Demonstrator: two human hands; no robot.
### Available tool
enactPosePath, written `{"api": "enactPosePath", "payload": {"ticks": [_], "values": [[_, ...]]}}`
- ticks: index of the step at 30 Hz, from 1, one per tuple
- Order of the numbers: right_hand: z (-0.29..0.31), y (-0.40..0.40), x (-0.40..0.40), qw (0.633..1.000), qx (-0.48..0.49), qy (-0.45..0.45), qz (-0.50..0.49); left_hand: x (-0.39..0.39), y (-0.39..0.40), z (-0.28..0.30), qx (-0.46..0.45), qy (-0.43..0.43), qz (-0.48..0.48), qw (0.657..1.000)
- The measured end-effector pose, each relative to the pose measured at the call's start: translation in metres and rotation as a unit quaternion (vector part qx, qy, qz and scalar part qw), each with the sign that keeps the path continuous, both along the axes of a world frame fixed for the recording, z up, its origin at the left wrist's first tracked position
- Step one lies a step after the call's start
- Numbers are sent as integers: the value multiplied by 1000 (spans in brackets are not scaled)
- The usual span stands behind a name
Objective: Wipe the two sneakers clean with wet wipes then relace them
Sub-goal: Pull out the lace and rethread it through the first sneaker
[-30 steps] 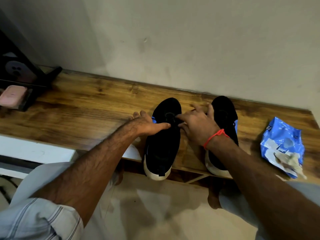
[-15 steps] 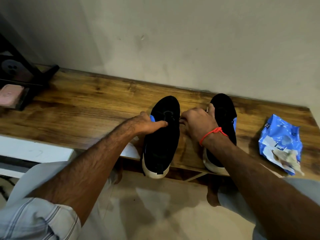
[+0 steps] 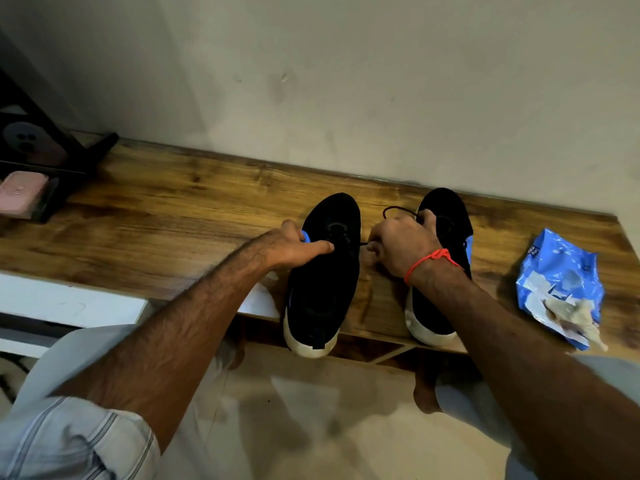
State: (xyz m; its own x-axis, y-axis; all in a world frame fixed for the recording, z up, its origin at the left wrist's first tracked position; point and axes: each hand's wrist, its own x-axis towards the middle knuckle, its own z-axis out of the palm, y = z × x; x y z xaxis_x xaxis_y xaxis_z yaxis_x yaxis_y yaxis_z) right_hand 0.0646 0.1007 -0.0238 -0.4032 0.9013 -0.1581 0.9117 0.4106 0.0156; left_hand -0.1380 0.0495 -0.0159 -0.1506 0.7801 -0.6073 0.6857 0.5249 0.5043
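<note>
Two black sneakers with white heels stand side by side on a wooden table (image 3: 156, 216), heels over the front edge. My left hand (image 3: 294, 245) grips the left sneaker (image 3: 322, 289) at its side, the thumb lying across the lace area. My right hand (image 3: 403, 244) is closed on a thin black lace (image 3: 394, 210) that runs taut from the left sneaker's eyelets and loops above my knuckles. The right sneaker (image 3: 445, 213) is partly hidden behind my right hand and wrist. A blue wet-wipes pack (image 3: 561, 271) lies at the right, with a crumpled used wipe (image 3: 571, 315) on it.
A dark stand (image 3: 45, 150) with a pink object (image 3: 20, 192) occupies the table's far left. A plain wall runs close behind the table. Below the front edge are a tiled floor and my bare feet. A white surface (image 3: 69, 303) sits lower left.
My right hand has closed and drawn the lace out to the right, away from the left sneaker; a loop now shows above it. My left hand holds the sneaker in place.
</note>
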Motion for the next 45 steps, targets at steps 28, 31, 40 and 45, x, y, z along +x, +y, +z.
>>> {"api": "enactPosePath", "payload": {"ticks": [28,31,40,45], "values": [[-5,-4,-7,948,-133,286,-42,-6,0,-14,118,22,-16,993],[3,-1,-9,921,-198,330,-54,-5,1,-1,113,-76,8,991],[60,4,-5,713,-375,573,-152,-12,0,64,100,-327,129,931],[117,2,-8,659,-363,639,-161,-7,-9,114,101,-393,165,899]]}}
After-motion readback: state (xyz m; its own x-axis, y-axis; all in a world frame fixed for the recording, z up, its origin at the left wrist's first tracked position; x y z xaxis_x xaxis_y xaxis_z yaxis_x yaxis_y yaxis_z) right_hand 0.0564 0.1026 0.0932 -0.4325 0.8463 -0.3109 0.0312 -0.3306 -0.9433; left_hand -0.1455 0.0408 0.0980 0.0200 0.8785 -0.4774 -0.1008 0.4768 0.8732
